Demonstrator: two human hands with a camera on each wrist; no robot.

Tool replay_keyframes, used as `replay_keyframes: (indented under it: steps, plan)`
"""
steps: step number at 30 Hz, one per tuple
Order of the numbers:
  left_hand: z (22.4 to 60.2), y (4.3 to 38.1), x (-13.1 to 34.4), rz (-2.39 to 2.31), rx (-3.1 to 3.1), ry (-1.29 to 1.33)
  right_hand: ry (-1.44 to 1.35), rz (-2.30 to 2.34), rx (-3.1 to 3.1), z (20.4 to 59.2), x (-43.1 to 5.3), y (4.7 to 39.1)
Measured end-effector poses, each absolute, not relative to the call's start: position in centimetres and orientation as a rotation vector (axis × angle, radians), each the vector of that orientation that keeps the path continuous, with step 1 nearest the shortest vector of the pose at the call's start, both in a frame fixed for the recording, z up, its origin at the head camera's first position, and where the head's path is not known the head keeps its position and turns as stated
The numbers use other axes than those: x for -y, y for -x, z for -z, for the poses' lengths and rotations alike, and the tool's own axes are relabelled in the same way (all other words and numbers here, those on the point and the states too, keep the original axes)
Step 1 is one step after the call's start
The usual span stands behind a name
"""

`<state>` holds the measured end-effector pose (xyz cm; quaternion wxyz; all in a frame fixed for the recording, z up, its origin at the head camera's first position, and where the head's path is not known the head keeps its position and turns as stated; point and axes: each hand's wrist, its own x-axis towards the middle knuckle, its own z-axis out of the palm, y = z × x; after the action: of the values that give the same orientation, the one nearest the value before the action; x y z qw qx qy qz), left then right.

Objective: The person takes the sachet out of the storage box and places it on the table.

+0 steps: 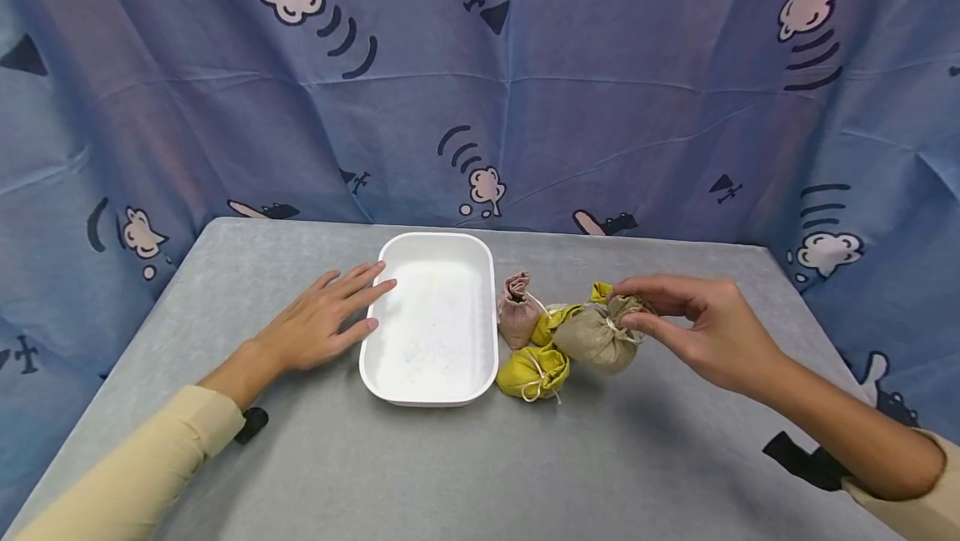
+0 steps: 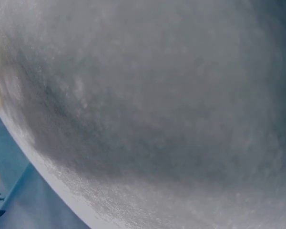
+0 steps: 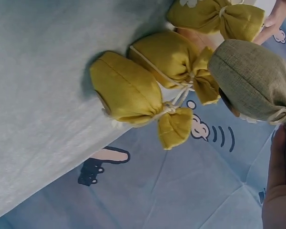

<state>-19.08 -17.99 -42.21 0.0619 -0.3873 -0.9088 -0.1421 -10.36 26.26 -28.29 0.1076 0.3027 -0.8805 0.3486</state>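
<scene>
My right hand point(image 1: 708, 333) pinches the gathered neck of a greyish-olive drawstring pouch point(image 1: 597, 341). In the right wrist view this pouch point(image 3: 251, 78) hangs tied with a pale cord, beside the fingers. Below and left of it are several yellow pouches; one yellow pouch point(image 1: 532, 373) lies at the front of the group. A dusty-pink pouch point(image 1: 517, 318) stands next to the white tray point(image 1: 429, 328). At the tray's left rim, my left hand point(image 1: 318, 320) has its fingers spread, the fingertips over the edge. The tray holds no pouch.
A grey table point(image 1: 390, 474) carries everything. Behind it hangs a blue patterned cloth point(image 1: 585, 132). The left wrist view shows mostly the grey tabletop point(image 2: 171, 95). Further yellow pouches point(image 3: 126, 88) lie near the table's back edge.
</scene>
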Motion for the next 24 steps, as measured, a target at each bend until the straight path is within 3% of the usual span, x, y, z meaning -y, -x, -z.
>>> replay_keyframes:
  steps: [24]
  plan:
    - [42.2, 19.2, 18.0, 0.427, 2.745, 1.175, -0.802, -0.944, 2.641, 27.9, -29.1, 9.2]
